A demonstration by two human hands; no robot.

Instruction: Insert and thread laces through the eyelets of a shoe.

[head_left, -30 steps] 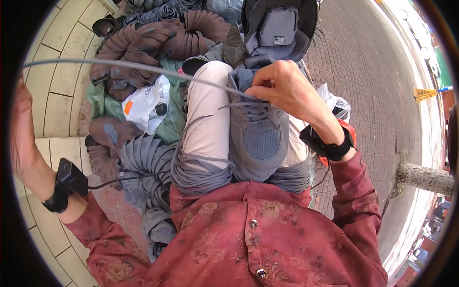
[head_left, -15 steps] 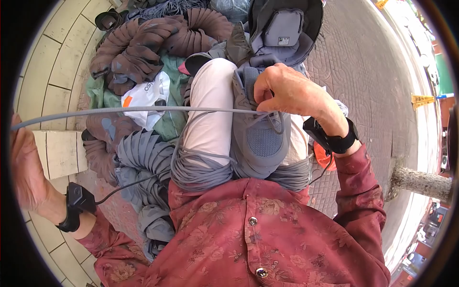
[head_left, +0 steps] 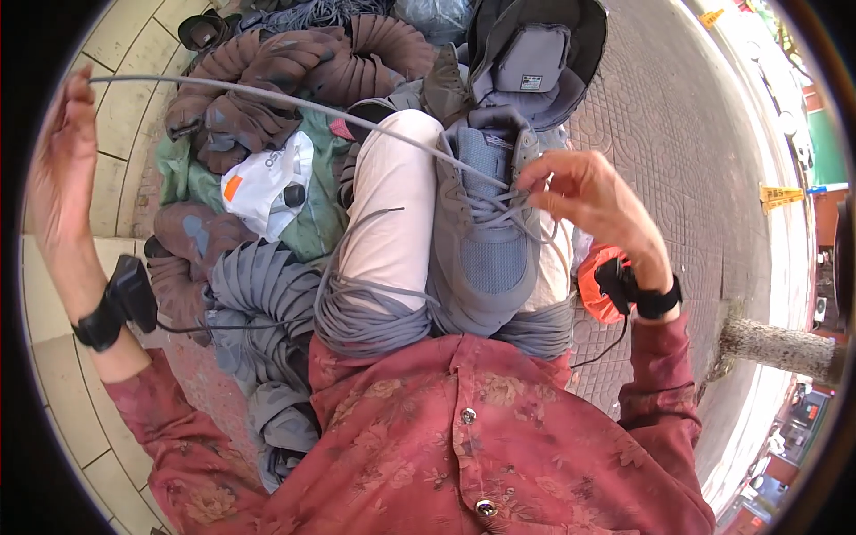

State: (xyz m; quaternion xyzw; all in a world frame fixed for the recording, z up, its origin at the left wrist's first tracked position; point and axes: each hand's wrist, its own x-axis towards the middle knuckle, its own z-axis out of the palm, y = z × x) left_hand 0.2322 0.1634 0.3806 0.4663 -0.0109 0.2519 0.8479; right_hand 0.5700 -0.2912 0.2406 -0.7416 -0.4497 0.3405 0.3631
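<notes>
Grey lace-up sneaker with a mesh toe (head_left: 486, 259): wedged between the thighs, laced top facing up, toe toward the torso; woven toe panel, smooth matte overlays, padded collar.
Shirt: dark red floral fabric shirt (head_left: 383, 446), soft folds, round shiny buttons.
Lap: pale pinkish-white trousers (head_left: 388, 214); bundle of thin grey cords (head_left: 370, 316) looped over the left thigh, more over the right.
Lace: long grey woven shoelace (head_left: 294, 100), gently bowed, from the eyelet area out to the upper left.
Left hand: left hand (head_left: 67, 160) raised far left, fingers closed on the lace's outer end.
Right hand: right hand (head_left: 593, 187) beside the sneaker's right eyelets, thumb and forefinger at the lacing; can't tell if they pinch it.
Stacks: grey ribbed curved stack (head_left: 267, 285) left of the lap; brown ribbed curved stack (head_left: 259, 71) beyond.
Bags: crinkled white plastic bag (head_left: 267, 192) on green sheeting (head_left: 178, 169); open black bag with grey lining (head_left: 535, 62) past the heel.
Ground: patterned paving (head_left: 660, 160) on the right, rough-barked trunk (head_left: 776, 346) at its far edge.
</notes>
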